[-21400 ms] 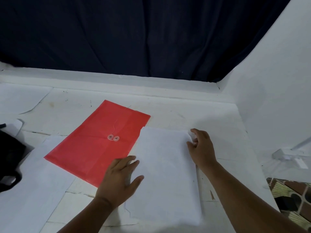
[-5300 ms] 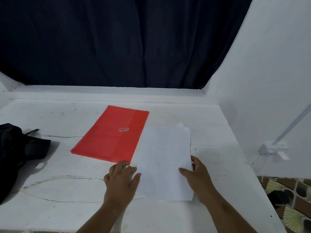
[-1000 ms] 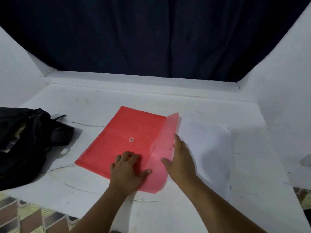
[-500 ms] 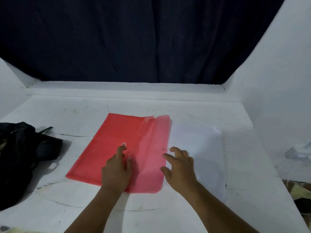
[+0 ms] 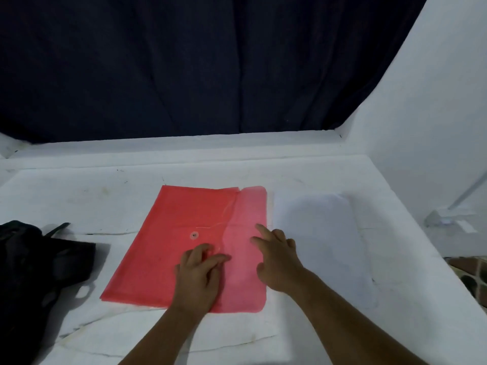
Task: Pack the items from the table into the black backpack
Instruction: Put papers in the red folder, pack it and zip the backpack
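Fingers of both hands lie relaxed on the red envelope (image 5: 171, 248), flap unfolded.

The flat plastic document envelope (image 5: 179, 246) is bright red, with its see-through flap (image 5: 245, 246) a paler pinkish red and a pale round button (image 5: 194, 235) on the front. The white paper sheet (image 5: 321, 246) nearly blends into the white tabletop (image 5: 79, 196), which has thin dark cracks. The crumpled fabric backpack (image 5: 31, 272) is plain black, the hanging curtain (image 5: 184, 61) dark navy.
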Demonstrator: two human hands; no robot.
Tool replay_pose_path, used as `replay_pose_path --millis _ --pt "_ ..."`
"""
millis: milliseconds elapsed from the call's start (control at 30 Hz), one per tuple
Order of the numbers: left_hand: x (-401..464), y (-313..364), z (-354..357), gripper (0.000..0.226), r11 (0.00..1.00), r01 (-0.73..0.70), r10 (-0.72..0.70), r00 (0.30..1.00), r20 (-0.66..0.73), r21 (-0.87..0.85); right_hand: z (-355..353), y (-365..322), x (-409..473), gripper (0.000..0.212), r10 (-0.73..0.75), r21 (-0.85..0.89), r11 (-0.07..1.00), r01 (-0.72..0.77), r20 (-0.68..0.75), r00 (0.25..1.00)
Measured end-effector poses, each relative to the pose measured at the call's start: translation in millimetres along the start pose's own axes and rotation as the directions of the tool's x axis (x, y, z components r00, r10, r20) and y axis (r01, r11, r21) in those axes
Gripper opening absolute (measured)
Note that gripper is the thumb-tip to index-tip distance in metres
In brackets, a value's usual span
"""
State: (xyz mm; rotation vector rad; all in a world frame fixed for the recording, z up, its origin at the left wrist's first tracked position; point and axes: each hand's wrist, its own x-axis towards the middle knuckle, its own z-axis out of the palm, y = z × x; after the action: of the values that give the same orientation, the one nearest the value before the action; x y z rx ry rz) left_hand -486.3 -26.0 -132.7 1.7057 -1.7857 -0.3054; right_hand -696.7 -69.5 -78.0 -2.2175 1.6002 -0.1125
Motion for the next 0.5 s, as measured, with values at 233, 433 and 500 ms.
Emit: replay_pose_path --millis 233,433,500 --pt "1.3 -3.9 -2.4 0.039 0.989 -0.05 0.046 0.998 -0.034 -0.137 19.1 0.8 20.8 0.028 0.134 0.145 0.984 -0.102 -0.232 0.964" --pt "1.2 -7.3 -3.8 0.036 0.974 -0.013 -0.001 0.998 -0.061 -0.228 22.6 3.4 24.0 0.019 0.09 0.119 0.991 -0.063 -0.242 0.966" --pt "1.5 -7.7 -2.8 0.037 0.975 -0.036 0.021 0.997 -0.071 -0.219 20.6 5.7 23.0 0.017 0.134 0.275 0.961 -0.036 -0.345 0.929"
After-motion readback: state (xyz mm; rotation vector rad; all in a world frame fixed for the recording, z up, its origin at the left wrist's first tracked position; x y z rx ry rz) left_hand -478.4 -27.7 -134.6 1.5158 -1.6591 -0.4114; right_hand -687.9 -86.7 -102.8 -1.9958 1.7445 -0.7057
